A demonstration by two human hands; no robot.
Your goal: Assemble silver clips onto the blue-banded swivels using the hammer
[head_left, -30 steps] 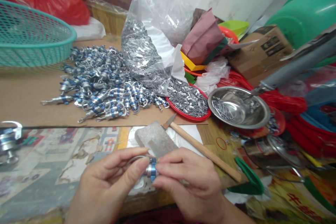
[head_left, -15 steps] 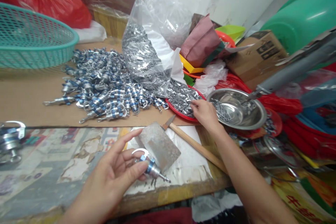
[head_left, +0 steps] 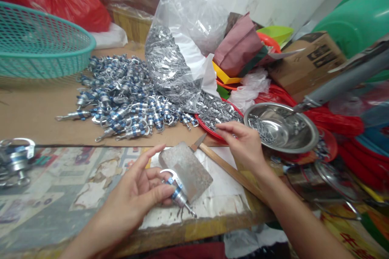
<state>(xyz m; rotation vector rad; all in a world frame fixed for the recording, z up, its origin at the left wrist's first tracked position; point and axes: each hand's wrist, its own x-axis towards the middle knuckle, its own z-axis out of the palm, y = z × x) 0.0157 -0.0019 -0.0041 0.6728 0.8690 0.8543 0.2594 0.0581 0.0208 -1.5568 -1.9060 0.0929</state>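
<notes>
My left hand [head_left: 142, 190] holds a blue and silver metal fitting [head_left: 179, 194] with a curved hook, between thumb and fingers, over the near edge of a grey metal block [head_left: 191, 170]. My right hand [head_left: 243, 141] is pinched just in front of a red tray [head_left: 212, 132] of small metal clips [head_left: 217, 109]; a tiny bit of something shows at its fingertips, too small to make out. Behind the block lie a pointed blade [head_left: 198, 141] and a wooden handle [head_left: 227, 170].
A large pile of similar fittings [head_left: 121, 97] lies behind, beside a clear bag of clips [head_left: 170, 64]. Further left is a turquoise basket [head_left: 45, 60]. To the right stand a steel bowl [head_left: 282, 129] and a grey metal arm [head_left: 343, 77].
My right hand has drawn back from the clips in the tray toward me, fingers pinched. My left hand still holds the fitting. The whole view has shifted slightly.
</notes>
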